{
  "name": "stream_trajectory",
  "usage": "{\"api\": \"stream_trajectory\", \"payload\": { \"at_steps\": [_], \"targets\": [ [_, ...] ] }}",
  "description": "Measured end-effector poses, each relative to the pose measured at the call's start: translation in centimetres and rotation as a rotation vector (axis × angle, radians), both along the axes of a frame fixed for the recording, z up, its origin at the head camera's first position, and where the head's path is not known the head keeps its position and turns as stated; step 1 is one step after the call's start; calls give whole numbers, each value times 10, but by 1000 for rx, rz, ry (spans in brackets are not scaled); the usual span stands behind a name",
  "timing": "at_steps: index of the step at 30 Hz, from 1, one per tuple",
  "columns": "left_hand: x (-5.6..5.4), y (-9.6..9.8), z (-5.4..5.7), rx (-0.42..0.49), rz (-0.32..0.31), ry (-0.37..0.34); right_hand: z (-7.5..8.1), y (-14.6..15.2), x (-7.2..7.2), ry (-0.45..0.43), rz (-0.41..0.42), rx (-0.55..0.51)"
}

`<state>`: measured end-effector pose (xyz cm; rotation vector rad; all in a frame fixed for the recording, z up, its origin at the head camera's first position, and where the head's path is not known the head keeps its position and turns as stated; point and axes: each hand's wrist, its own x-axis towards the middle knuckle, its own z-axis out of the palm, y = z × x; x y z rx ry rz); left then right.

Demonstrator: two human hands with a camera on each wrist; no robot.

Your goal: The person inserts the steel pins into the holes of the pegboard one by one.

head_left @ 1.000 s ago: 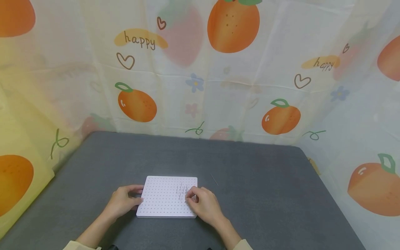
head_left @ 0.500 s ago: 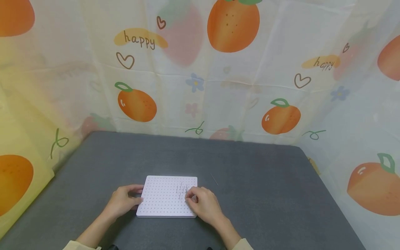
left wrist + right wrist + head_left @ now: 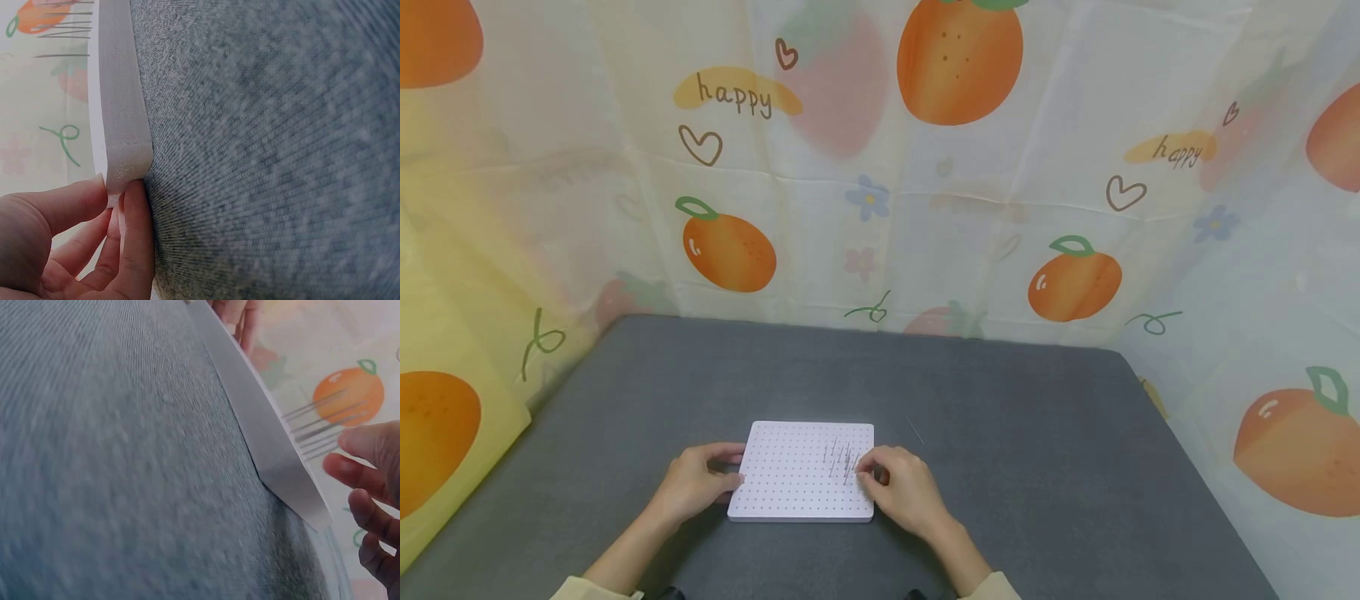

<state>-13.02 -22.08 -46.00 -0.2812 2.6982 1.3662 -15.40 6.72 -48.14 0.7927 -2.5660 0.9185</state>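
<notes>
A white pegboard (image 3: pixel 782 479) with rows of small holes lies flat on the table. Thin metal pins (image 3: pixel 847 467) stand upright in a cluster on its right side; several also show in the right wrist view. My left hand (image 3: pixel 692 483) pinches the board's left edge, thumb on top and fingers against the side, as the left wrist view shows. Beside the pins is my right hand (image 3: pixel 906 493). In the right wrist view its thumb (image 3: pixel 359 440) and index finger stand apart near the pin tips, with no pin seen gripped.
One loose pin (image 3: pixel 914 430) lies on the dark grey tabletop (image 3: pixel 1022 467), beyond the board's right back corner. A fruit-printed curtain (image 3: pixel 940 208) hangs behind the table and along both sides.
My right hand has shifted slightly right, away from the pins, and its fingers have parted. More of the pin cluster shows now. The left hand and the board have stayed in place.
</notes>
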Motion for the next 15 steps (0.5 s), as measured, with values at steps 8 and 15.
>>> {"api": "stream_trajectory", "payload": {
  "at_steps": [8,15],
  "targets": [
    [0,-1,-2,11,-7,14,2,12,-8,25,-70,-24],
    [-1,-1,-2,12,-11,13,5,21,-18,7,-127,-18]
  ]
}}
